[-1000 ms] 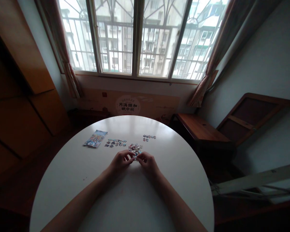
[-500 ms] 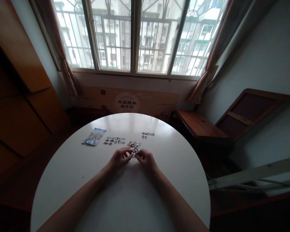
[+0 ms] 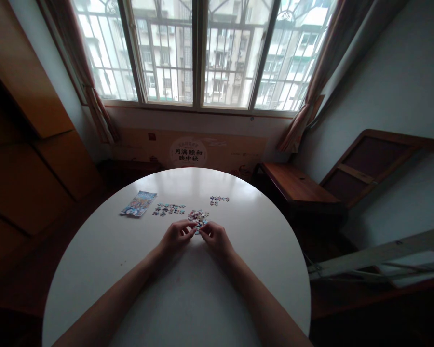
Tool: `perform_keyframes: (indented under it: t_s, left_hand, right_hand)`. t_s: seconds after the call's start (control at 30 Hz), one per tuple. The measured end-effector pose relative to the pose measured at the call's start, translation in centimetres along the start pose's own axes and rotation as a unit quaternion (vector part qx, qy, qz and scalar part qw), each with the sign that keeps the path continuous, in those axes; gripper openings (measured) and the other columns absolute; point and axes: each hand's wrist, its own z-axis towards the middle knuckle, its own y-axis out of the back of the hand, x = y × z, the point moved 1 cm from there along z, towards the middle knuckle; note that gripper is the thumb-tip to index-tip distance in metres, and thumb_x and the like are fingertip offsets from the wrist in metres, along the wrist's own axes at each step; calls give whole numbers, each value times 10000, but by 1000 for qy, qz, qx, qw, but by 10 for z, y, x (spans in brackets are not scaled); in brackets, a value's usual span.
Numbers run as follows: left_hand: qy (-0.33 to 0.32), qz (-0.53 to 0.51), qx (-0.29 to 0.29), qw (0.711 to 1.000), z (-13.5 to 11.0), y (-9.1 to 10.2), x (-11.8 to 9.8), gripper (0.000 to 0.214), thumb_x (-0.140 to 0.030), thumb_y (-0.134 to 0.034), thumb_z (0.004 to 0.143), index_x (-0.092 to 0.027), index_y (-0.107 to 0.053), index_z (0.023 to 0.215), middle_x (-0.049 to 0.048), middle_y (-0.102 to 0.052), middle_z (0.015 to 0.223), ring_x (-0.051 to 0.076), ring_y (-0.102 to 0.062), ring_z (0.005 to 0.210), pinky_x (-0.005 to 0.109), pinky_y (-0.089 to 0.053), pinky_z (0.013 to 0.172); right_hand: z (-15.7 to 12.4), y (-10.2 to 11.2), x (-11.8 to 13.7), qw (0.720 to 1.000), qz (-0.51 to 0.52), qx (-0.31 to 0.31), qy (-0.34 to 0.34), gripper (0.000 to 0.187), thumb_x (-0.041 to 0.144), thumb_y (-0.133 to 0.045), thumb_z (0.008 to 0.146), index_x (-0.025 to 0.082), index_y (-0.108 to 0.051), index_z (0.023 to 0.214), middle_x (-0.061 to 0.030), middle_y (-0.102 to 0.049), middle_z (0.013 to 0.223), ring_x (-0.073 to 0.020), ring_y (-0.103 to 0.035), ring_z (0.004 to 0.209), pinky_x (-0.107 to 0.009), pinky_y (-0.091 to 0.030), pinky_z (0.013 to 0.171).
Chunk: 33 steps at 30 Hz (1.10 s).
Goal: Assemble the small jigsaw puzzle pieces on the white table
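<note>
puzzle pieces [image 3: 198, 216] in a loose heap on the white counter [image 3: 202, 294], just at the fingertips of the left hand [image 3: 175, 234] and right hand [image 3: 217, 236]; with a spread group [image 3: 171, 210] left of the heap and a small cluster [image 3: 220, 198] beyond it to the right. both hands curled, thumbs and fingers drawn close together at the heap's near edge; cannot tell whether pinching a piece or merely touching one. likely light, stiff and thin, prone to skid on the glossy surface, with knobs apt to bend or fray if forced. best taken by opposite edges between thumb and forefinger, not by a single knob.
</note>
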Motion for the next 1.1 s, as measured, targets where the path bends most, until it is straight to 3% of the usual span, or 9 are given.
perform_keyframes:
  t_s: [0.63,1.1]
  left_hand:
    - [-24,27,9,999,-2,3,0,292,-313,-542,848,-137,-696,1025,61,-663,766,99,-552,580,186,-445,511]
    - [-45,49,5,998,-2,5,-8,298,-288,-519,864,-152,-660,1089,66,-671,865,94,-566,596,192,-477,541]
  right_hand:
    - [0,-2,-1,1000,0,8,4,98,232,-599,786,161,-622,721,-6,-601,658,-106,-510,581,-212,-406,550]
    - [0,-2,7,1000,-17,-12,-21,120,227,-590,771,162,-606,671,-6,-601,620,-116,-512,565,-219,-395,555]
